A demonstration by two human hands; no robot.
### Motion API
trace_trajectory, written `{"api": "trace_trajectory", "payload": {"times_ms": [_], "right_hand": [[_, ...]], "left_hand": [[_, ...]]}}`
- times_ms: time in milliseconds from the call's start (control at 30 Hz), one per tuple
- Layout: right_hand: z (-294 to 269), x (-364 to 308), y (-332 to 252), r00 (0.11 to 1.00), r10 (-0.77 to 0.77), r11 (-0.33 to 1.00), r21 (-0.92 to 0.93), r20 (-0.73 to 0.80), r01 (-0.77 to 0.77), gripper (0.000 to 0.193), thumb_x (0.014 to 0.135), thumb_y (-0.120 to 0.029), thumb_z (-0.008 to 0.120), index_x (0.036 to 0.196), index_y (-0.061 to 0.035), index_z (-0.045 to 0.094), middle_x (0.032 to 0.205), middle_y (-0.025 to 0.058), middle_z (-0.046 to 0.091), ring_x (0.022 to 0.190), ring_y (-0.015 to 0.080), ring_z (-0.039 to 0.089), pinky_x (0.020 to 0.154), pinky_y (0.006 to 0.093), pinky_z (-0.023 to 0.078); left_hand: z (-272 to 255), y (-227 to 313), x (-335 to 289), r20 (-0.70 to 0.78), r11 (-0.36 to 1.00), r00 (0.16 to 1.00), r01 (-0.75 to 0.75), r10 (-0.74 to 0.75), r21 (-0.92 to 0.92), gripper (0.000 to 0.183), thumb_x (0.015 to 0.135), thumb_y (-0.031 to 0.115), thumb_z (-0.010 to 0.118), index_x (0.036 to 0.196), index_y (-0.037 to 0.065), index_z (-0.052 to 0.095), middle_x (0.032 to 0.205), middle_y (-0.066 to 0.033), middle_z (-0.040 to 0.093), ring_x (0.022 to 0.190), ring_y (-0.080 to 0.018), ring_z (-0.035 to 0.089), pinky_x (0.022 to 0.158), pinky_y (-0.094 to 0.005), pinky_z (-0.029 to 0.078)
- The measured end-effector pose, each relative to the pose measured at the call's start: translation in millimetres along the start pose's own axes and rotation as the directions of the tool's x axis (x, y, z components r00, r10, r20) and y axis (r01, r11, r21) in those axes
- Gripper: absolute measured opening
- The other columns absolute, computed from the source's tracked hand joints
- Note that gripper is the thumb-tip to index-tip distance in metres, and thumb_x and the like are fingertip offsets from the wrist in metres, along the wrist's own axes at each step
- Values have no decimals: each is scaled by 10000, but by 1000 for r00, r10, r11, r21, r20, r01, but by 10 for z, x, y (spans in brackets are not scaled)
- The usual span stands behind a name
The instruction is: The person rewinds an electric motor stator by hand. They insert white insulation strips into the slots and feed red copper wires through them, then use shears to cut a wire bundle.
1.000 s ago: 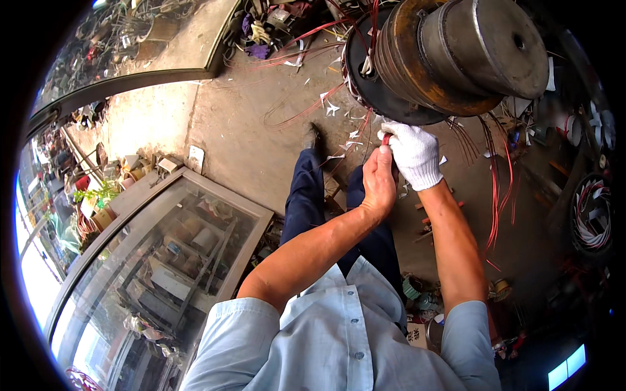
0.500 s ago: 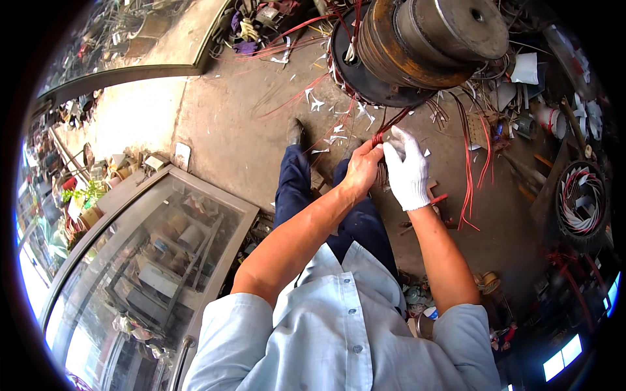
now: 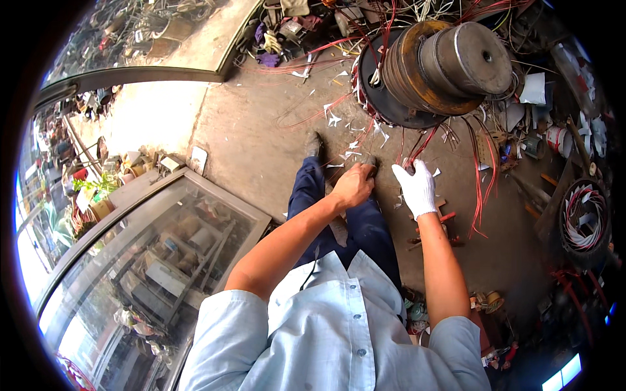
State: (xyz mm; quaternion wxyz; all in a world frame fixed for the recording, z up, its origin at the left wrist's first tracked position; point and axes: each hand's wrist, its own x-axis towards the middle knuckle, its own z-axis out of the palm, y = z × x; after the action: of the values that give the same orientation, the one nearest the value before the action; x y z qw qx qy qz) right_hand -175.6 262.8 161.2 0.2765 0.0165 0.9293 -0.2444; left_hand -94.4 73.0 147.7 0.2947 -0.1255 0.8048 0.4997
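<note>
My bare left hand (image 3: 355,185) is over my dark blue trousers, its fingers curled closed near the tip of my shoe. What it holds, if anything, is hidden. To its right, my right hand (image 3: 417,189), in a white knitted glove, pinches a bundle of thin red and brown wires (image 3: 425,141) at the fingertips. These wires run up to a round black part (image 3: 411,118) at the foot of a large steel motor rotor (image 3: 464,58) with a rusty ring around its middle. More loose red wires (image 3: 479,195) hang down to the right of my glove.
White paper scraps (image 3: 351,153) litter the concrete floor. A framed glass door (image 3: 228,205) stands at lower left. Red metal pieces (image 3: 447,216) lie below my glove. At far right is a wound stator ring (image 3: 582,214). Gloves and rags (image 3: 268,49) are heaped at the top.
My hands have parted: the left has come off the wire bundle and moved left and down. My right hand has moved slightly right and down, still at the wires. The view has shifted.
</note>
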Motion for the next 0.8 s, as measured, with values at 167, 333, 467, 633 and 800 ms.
{"api": "trace_trajectory", "payload": {"times_ms": [167,333,467,633,800], "right_hand": [[100,-218,-64,983,15,1000,-1,-185,-15,697,831,-420,777,1341,-6,542,1312,276,592,1240,413,556,1049,470,439],[75,-480,-474,856,-242,970,-126,-457,207,554,870,-210,753,1339,-24,523,1311,222,574,1240,386,541,1068,483,425],[312,-549,-791,906,-328,941,-7,-267,338,535,882,-212,735,1343,-32,530,1311,198,592,1224,384,562,1060,473,438],[772,-67,-966,980,126,989,92,-151,-113,742,896,-408,704,1464,-21,423,1393,231,566,1266,383,558,1091,472,414],[965,359,-1090,962,268,911,339,-58,-233,699,849,-428,743,1352,19,551,1169,211,689,1088,348,657,961,421,499]], "left_hand": [[-587,-370,-51,-195,1000,980,-26,26,5,315,901,157,529,1148,-18,617,1097,-251,632,1069,-425,605,938,-482,488],[-1029,-535,-36,-216,998,974,65,-64,-2,346,905,162,537,1196,10,645,1139,-236,634,1094,-412,610,957,-470,490],[-1286,-539,37,-239,999,971,23,-16,28,331,903,142,543,1187,5,640,1134,-235,622,1084,-406,610,951,-466,495],[-1589,-472,250,-395,970,891,-169,225,173,317,895,95,580,1195,6,628,1133,-209,612,1067,-402,602,921,-465,505],[-2031,-306,666,-414,812,709,-415,571,410,284,826,57,660,1107,27,639,1030,-147,609,959,-355,609,836,-442,524]]}}
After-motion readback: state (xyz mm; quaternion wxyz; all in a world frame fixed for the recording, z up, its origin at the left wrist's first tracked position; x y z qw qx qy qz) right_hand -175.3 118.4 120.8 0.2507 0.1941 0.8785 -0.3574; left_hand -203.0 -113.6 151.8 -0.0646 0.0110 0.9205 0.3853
